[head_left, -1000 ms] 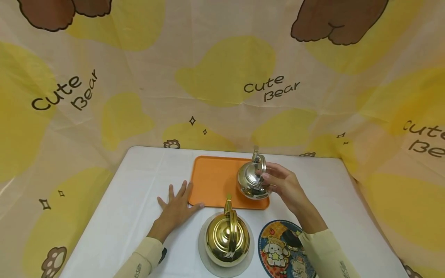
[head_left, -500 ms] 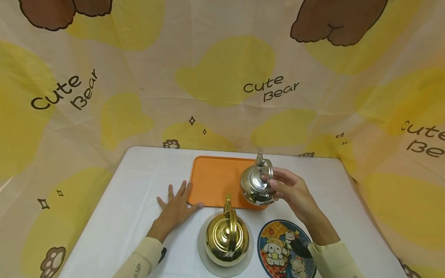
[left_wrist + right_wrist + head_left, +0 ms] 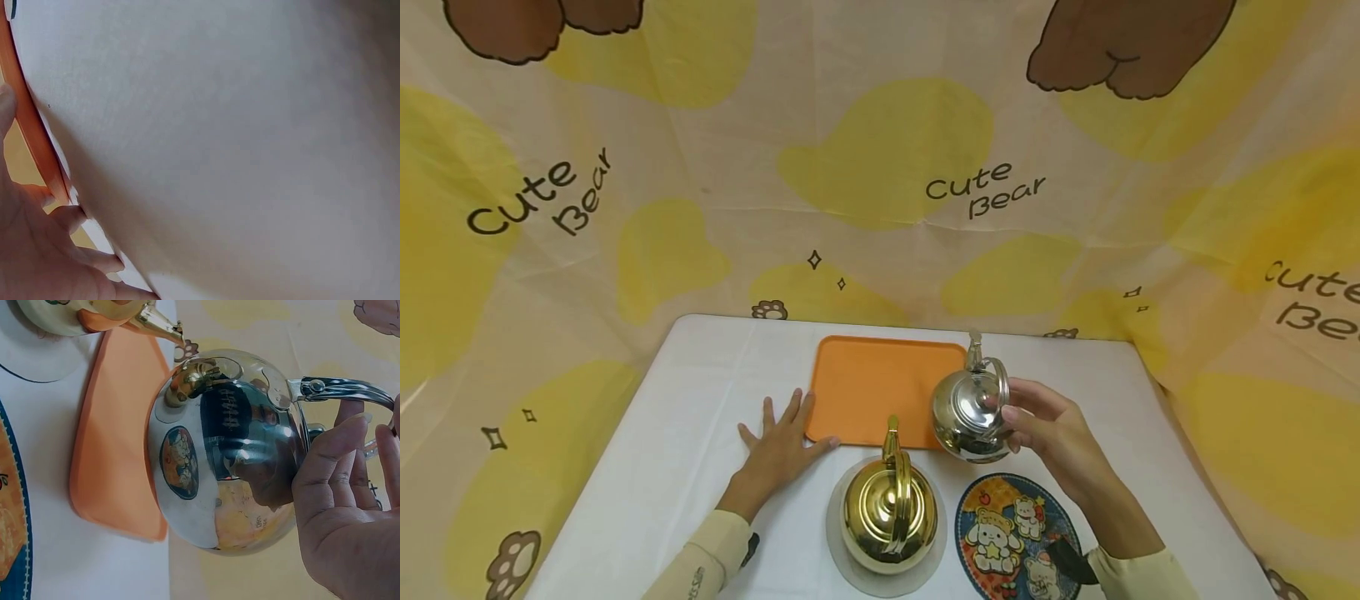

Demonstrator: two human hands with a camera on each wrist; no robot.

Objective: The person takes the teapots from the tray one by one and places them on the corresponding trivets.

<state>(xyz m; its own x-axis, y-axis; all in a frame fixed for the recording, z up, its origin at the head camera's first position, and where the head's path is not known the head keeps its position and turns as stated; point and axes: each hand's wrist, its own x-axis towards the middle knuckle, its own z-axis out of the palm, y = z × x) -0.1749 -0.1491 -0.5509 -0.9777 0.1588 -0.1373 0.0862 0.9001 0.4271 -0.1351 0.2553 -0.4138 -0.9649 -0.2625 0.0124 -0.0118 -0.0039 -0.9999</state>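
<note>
My right hand (image 3: 1060, 433) grips the handle of a shiny silver teapot (image 3: 964, 421), its thumb and fingers curled round it. In the right wrist view the silver teapot (image 3: 225, 456) is held off the table, over the right end of the orange tray (image 3: 119, 444). The left hand (image 3: 781, 450) lies with fingers spread on the table, its fingertips touching the left edge of the orange tray (image 3: 872, 392). A gold teapot (image 3: 880, 517) stands on a pale round mat (image 3: 842, 558) in front of the tray.
A round, blue-edged mat with cartoon bears (image 3: 992, 542) lies to the right of the gold teapot, partly under the right forearm. The white table (image 3: 715, 358) ends at the back against a yellow patterned cloth (image 3: 865, 167).
The right hand has carried the silver teapot rightward and toward me, from above the tray to its right front corner. My left hand and the gold teapot have stayed put.
</note>
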